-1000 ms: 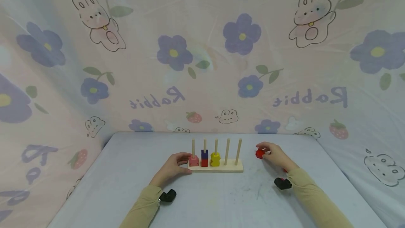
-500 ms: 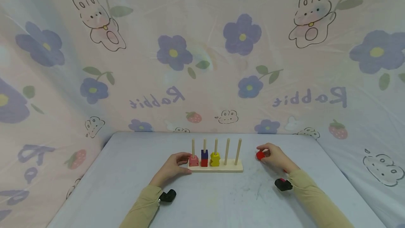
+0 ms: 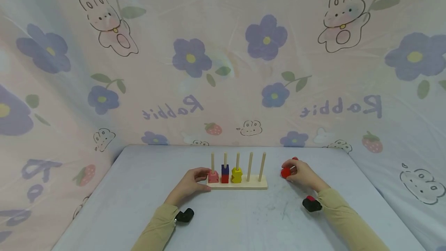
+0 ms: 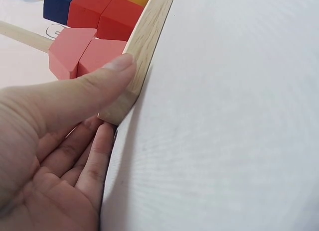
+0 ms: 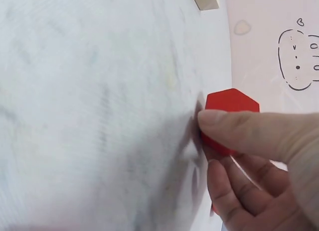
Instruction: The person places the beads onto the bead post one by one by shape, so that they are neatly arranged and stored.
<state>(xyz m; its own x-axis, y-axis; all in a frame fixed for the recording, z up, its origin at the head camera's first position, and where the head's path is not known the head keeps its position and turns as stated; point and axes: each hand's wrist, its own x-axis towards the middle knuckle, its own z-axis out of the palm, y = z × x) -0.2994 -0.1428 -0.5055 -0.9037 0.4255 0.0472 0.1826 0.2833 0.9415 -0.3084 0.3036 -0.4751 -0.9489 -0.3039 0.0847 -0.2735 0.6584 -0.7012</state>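
While the left hand (image 3: pixel 191 181) grips the wooden peg stand (image 3: pixel 258 185), lower centre, the right hand (image 3: pixel 304 175) pinches a red faceted block (image 3: pixel 285 172), lower right; another red piece (image 3: pixel 295 158) now peeks out behind that hand, held block not yet on a peg (image 3: pixel 249 165).

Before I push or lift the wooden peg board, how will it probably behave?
The peg board would probably slide rather than tip endways, since it is long and lies flat. The coloured blocks should travel along, as pegs rise through them. Lifted, it may feel heavier toward your left hand, since the two right-hand pegs are bare.
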